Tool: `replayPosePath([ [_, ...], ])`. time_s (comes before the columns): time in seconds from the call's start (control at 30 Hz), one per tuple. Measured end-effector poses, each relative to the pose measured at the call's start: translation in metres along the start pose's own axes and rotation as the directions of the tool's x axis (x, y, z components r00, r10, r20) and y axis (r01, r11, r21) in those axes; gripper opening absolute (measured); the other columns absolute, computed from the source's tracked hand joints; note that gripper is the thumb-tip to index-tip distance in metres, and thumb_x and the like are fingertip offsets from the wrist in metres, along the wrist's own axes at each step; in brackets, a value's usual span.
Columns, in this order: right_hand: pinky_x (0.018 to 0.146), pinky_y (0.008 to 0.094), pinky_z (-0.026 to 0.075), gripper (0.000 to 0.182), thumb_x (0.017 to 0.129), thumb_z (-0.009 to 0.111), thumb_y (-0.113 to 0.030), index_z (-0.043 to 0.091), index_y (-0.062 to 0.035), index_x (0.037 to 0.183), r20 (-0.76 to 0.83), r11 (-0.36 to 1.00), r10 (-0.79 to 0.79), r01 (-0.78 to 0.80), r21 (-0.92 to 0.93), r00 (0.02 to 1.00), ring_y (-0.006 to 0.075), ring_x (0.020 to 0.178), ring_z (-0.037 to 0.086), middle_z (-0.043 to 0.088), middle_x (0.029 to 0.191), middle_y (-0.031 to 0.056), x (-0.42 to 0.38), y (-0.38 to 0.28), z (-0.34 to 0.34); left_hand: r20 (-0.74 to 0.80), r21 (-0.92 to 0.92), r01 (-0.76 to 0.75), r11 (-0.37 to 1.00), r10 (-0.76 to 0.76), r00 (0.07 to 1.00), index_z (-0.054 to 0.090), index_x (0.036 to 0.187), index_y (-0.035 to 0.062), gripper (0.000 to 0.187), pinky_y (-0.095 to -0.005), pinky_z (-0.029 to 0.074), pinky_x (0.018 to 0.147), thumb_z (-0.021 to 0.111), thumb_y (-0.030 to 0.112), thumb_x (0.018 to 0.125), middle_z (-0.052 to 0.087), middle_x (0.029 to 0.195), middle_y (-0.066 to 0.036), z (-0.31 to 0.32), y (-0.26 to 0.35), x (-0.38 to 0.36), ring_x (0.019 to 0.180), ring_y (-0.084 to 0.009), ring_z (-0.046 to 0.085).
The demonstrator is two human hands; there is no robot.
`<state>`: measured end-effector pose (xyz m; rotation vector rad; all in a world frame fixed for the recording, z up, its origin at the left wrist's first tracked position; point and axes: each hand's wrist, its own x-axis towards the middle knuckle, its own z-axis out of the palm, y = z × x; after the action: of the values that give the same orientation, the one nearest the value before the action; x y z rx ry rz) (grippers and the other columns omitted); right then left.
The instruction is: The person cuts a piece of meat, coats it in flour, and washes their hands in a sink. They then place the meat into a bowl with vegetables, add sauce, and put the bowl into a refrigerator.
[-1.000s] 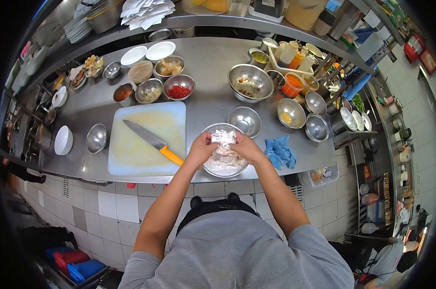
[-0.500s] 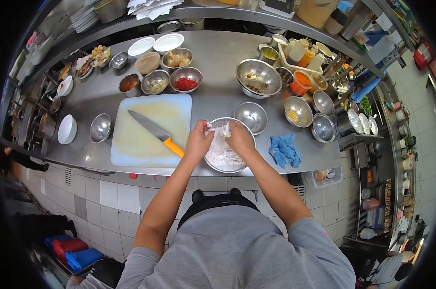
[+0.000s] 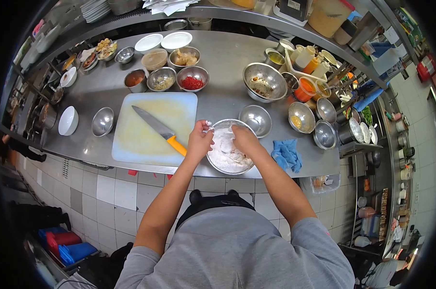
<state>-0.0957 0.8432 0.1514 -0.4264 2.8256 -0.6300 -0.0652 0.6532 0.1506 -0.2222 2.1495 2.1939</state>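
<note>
A metal bowl of white powder (image 3: pixel 231 156) stands near the front edge of the steel table. My left hand (image 3: pixel 199 140) is at the bowl's left rim, fingers apart and dusted white, with nothing in them that I can see. Inside the bowl, my right hand (image 3: pixel 244 139) reaches down to the powder at the right; its fingertips are hidden. Left of the bowl lies a white cutting board (image 3: pixel 141 137), with a knife (image 3: pixel 161 129) on it whose yellow handle points toward my left forearm. An empty metal bowl (image 3: pixel 255 121) sits just behind the powder bowl.
A blue cloth (image 3: pixel 287 155) lies to the right. Farther back are a large metal bowl (image 3: pixel 264 82), a bowl of red pieces (image 3: pixel 192 80), sauce containers and squeeze bottles. A white bowl (image 3: pixel 68 121) stands at the left. A shelf (image 3: pixel 227 15) spans the back.
My right hand has moved lower into the bowl, and the white-coated piece between my hands is no longer raised. My left hand's fingers have spread. The whole view has shifted slightly.
</note>
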Motion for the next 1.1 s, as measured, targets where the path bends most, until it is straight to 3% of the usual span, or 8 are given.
replayPosePath([
  [0.07, 0.081, 0.0444, 0.051, 0.021, 0.076, 0.067, -0.012, 0.064, -0.0018, 0.094, -0.110, 0.957, -0.230, 0.204, -0.204, 0.967, 0.0359, 0.094, 0.062, 0.066, 0.097, 0.0200, 0.000, 0.004, 0.009, 0.010, 0.011, 0.009, 1.000, -0.009, 1.000, 0.045, 0.115, 0.0061, 0.027, -0.0228, 0.045, 0.041, 0.055, 0.007, 0.090, 0.054, 0.102, -0.006, 0.000, 0.002, 0.001, 0.061, -0.0097, 0.057],
  [0.17, 0.083, 0.0428, 0.051, 0.017, 0.078, 0.065, -0.012, 0.069, -0.0043, 0.092, 0.070, 0.947, -0.065, 0.083, -0.309, 0.995, 0.0317, 0.097, 0.062, 0.067, 0.098, 0.0154, -0.009, -0.021, 0.015, -0.001, 0.040, 0.001, 0.999, -0.001, 1.000, 0.044, 0.117, 0.0058, 0.029, -0.0227, 0.045, 0.042, 0.055, 0.007, 0.090, 0.054, 0.102, -0.006, 0.000, -0.003, 0.001, 0.061, -0.0097, 0.057],
  [0.33, 0.084, 0.0433, 0.050, 0.020, 0.079, 0.065, -0.017, 0.070, -0.0053, 0.094, 0.133, 0.887, -0.113, 0.161, -0.432, 0.985, 0.0313, 0.098, 0.063, 0.069, 0.097, 0.0127, 0.001, -0.024, 0.027, -0.006, 0.039, -0.027, 0.999, 0.027, 1.000, 0.047, 0.114, 0.0046, 0.028, -0.0257, 0.048, 0.042, 0.058, 0.010, 0.089, 0.054, 0.100, -0.006, 0.000, -0.003, 0.000, 0.061, -0.0117, 0.060],
  [0.53, 0.082, 0.0396, 0.050, 0.024, 0.083, 0.055, -0.014, 0.064, 0.0026, 0.098, 0.062, 0.992, -0.007, -0.001, 0.128, 0.998, 0.0282, 0.093, 0.065, 0.068, 0.097, 0.0172, 0.005, 0.017, 0.009, 0.005, -0.013, 0.007, 1.000, -0.007, 1.000, 0.044, 0.118, 0.0065, 0.030, -0.0224, 0.045, 0.042, 0.056, 0.009, 0.091, 0.054, 0.101, -0.005, -0.003, -0.002, -0.001, 0.062, -0.0100, 0.058],
  [0.6, 0.077, 0.0360, 0.051, 0.022, 0.086, 0.051, -0.008, 0.060, 0.0022, 0.104, 0.216, 0.599, 0.164, -0.271, 0.753, 0.962, 0.0226, 0.090, 0.064, 0.065, 0.100, 0.0130, -0.001, 0.023, 0.007, 0.002, -0.014, 0.011, 1.000, -0.011, 1.000, 0.044, 0.118, 0.0064, 0.029, -0.0224, 0.045, 0.042, 0.055, 0.009, 0.092, 0.054, 0.101, -0.005, -0.002, -0.001, -0.001, 0.062, -0.0102, 0.058],
  [0.63, 0.078, 0.0330, 0.052, 0.025, 0.089, 0.047, -0.005, 0.057, 0.0033, 0.111, 0.259, 0.478, 0.173, -0.311, 0.821, 0.950, 0.0181, 0.091, 0.063, 0.063, 0.103, 0.0099, -0.004, 0.021, 0.003, 0.000, -0.013, 0.016, 1.000, -0.016, 1.000, 0.044, 0.118, 0.0064, 0.029, -0.0224, 0.045, 0.042, 0.055, 0.009, 0.092, 0.055, 0.102, -0.006, -0.002, -0.002, -0.001, 0.062, -0.0103, 0.058],
  [0.93, 0.086, 0.0324, 0.052, 0.031, 0.090, 0.043, -0.001, 0.054, 0.0032, 0.118, 0.162, 0.177, 0.141, -0.186, 0.967, 0.977, 0.0184, 0.095, 0.064, 0.063, 0.108, 0.0116, -0.016, 0.031, -0.024, -0.006, -0.005, 0.015, 1.000, -0.015, 1.000, 0.046, 0.118, 0.0052, 0.030, -0.0246, 0.048, 0.044, 0.057, 0.010, 0.090, 0.055, 0.100, -0.005, 0.000, -0.002, -0.001, 0.064, -0.0115, 0.060],
  [1.1, 0.086, 0.0314, 0.051, 0.032, 0.090, 0.043, -0.003, 0.055, 0.0002, 0.120, 0.018, 0.039, 0.348, -0.033, 0.999, 0.937, 0.0189, 0.097, 0.063, 0.065, 0.109, 0.0099, -0.007, 0.047, -0.063, 0.002, 0.033, 0.021, 0.999, -0.021, 1.000, 0.048, 0.115, 0.0060, 0.027, -0.0240, 0.047, 0.044, 0.057, 0.010, 0.090, 0.055, 0.100, -0.004, 0.003, -0.001, -0.001, 0.064, -0.0109, 0.060],
])
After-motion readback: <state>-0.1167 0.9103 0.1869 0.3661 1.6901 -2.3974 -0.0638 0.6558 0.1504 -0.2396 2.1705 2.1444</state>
